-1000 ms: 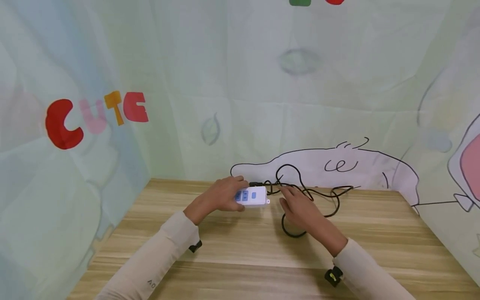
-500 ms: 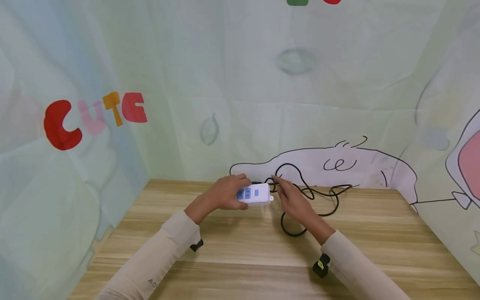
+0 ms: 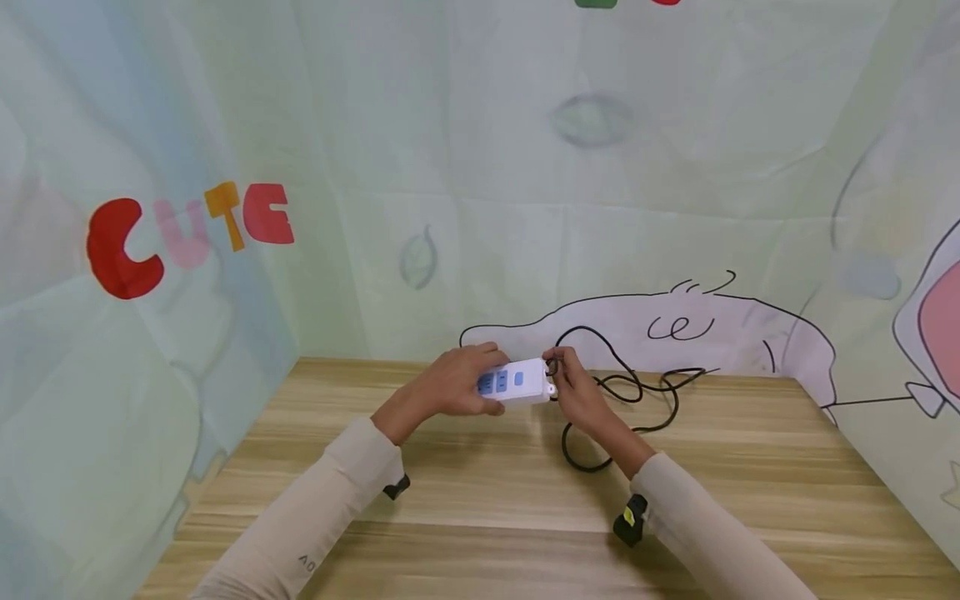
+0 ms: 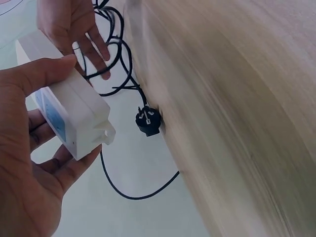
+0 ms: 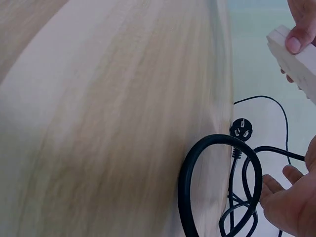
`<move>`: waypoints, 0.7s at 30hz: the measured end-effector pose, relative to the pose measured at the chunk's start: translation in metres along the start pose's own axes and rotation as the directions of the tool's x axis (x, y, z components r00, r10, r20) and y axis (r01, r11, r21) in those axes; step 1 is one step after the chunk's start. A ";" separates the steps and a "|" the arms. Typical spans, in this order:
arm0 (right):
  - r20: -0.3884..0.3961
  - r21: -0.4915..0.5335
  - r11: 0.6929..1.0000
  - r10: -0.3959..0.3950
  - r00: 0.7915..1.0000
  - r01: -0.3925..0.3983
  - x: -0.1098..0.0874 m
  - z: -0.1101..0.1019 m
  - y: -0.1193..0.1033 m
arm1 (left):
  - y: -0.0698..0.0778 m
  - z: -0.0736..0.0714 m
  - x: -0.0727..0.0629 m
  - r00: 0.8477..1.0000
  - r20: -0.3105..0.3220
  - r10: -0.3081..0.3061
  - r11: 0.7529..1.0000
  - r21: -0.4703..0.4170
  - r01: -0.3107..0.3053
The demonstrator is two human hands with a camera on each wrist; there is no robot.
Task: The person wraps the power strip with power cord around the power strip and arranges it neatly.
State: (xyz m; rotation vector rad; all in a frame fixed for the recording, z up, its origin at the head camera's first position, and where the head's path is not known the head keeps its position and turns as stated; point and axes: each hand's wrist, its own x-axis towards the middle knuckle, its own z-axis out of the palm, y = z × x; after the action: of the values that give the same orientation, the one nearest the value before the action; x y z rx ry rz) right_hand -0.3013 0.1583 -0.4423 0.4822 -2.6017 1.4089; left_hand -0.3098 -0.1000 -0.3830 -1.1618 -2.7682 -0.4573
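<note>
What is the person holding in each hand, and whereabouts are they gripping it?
The left hand grips the white power strip around one end, thumb on one side, fingers on the other. The right hand pinches the black cord near the strip's other end.

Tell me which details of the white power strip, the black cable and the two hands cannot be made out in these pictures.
- Head view: the right hand covers where the black cable meets the white plastic power strip; whether it pinches the cable cannot be told.
- Left wrist view: the left hand hides most of the strip's socket face.
- Right wrist view: the frame edge cuts off the strip; the wooden table is blurred.
</note>
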 end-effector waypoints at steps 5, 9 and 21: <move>0.013 0.125 0.990 0.071 0.997 -0.072 0.003 0.007 -0.002 | 0.000 -0.002 0.000 1.000 -0.031 0.008 1.000 -0.004 -0.008; 0.017 0.134 0.987 0.086 0.996 -0.088 0.005 0.008 -0.005 | 0.000 -0.002 0.001 0.999 -0.049 0.010 1.000 0.001 -0.010; 0.076 0.030 0.990 0.139 0.987 -0.141 0.007 0.005 -0.006 | 0.008 0.003 0.007 0.989 -0.144 -0.039 0.999 -0.008 0.039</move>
State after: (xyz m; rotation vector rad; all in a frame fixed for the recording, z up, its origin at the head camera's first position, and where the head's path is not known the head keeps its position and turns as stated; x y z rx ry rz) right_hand -0.3058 0.1495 -0.4382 0.3684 -2.7218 1.5086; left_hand -0.3090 -0.0886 -0.3826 -1.0336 -2.6715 -0.5310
